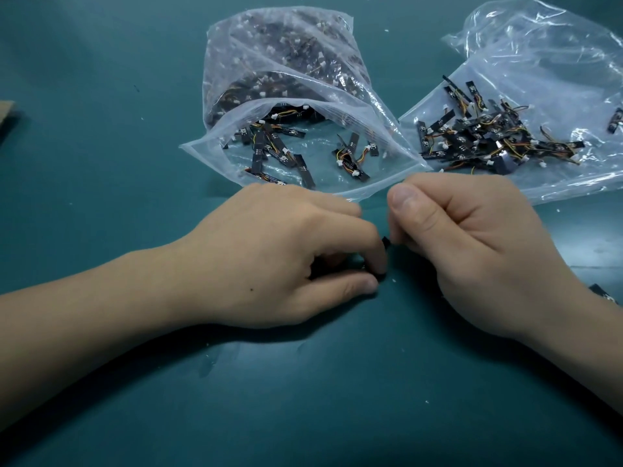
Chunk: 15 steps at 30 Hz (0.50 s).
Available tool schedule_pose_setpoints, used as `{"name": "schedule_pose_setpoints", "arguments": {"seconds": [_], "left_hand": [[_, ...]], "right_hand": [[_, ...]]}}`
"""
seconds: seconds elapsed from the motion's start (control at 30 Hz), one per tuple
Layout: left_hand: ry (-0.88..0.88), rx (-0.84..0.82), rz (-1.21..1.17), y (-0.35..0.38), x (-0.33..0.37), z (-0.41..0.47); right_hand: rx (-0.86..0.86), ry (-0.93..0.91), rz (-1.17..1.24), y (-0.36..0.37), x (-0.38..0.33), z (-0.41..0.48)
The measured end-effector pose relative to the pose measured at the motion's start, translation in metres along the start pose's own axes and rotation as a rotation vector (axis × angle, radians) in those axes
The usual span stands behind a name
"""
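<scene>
Left hand (286, 261) and right hand (472, 244) pinch one black strip (386, 243) in curled fingers. Much seems left: far-edge bag (279, 62) full, right-edge pile (488, 136) small.

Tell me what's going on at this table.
A person's left hand and right hand both pinch a small black part, mostly hidden between the fingers, low over the green table. Behind them lies an open clear bag of black strips with wired connectors; more such strips lie piled at a second bag to the right.

left grip (286, 257) curled, pinching | right grip (472, 244) curled, pinching
</scene>
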<state>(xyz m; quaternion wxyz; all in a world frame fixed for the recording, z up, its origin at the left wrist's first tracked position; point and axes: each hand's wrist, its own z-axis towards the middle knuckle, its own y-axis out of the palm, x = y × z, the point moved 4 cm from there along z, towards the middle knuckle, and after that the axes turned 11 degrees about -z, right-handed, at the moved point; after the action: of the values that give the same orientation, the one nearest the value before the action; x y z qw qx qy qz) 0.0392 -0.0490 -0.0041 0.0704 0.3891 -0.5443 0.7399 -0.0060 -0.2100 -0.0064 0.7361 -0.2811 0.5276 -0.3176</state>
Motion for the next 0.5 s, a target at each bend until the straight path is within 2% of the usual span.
{"name": "schedule_pose_setpoints", "arguments": {"seconds": [0.1,0.27,0.37,0.5], "left_hand": [[0.118,0.101,0.034,-0.003,0.003,-0.002],[0.139,0.188,-0.018,-0.003,0.002,-0.001],[0.098,0.232,-0.021,-0.007,-0.004,-0.003],[0.078,0.311,-0.146,-0.014,-0.012,-0.002]], "right_hand": [[0.025,0.014,0.023,0.000,0.003,0.000],[0.034,0.031,-0.010,-0.001,0.004,0.000],[-0.011,0.044,-0.089,0.001,0.002,0.000],[-0.085,-0.008,-0.190,0.002,-0.005,-0.001]]}}
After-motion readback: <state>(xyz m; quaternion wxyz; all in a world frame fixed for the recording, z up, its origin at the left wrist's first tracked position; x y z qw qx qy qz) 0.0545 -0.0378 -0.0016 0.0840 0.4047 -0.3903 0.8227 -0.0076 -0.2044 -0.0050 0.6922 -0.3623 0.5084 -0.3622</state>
